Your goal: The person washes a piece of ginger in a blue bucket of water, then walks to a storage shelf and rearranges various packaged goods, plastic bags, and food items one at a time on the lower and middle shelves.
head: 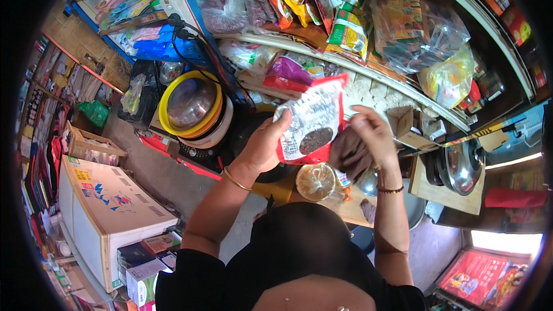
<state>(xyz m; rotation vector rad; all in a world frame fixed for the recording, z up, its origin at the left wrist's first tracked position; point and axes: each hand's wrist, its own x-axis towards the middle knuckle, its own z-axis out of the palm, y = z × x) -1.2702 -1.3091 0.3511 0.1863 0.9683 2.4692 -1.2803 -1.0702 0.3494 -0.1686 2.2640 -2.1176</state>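
A red and white printed plastic food pouch (309, 116) with a dark oval on its face is gripped at its left edge by my left hand (268, 144), thumb on the front. My right hand (372, 136) is raised just right of the pouch, slightly blurred, its fingers bent; I cannot tell whether it pinches anything. A brown cloth (352, 151) hangs beside the right palm, and how it is held is hidden. Below the pouch, a round container with a clear plastic cover (316, 181) stands on a wooden board (345, 205).
Shelves with packaged foods and a filled clear bag (414, 34) rise ahead. Yellow and metal basins (190, 106) are stacked at left. A lidded pan (462, 170) sits on a board at right. A white cabinet (116, 216) stands at lower left.
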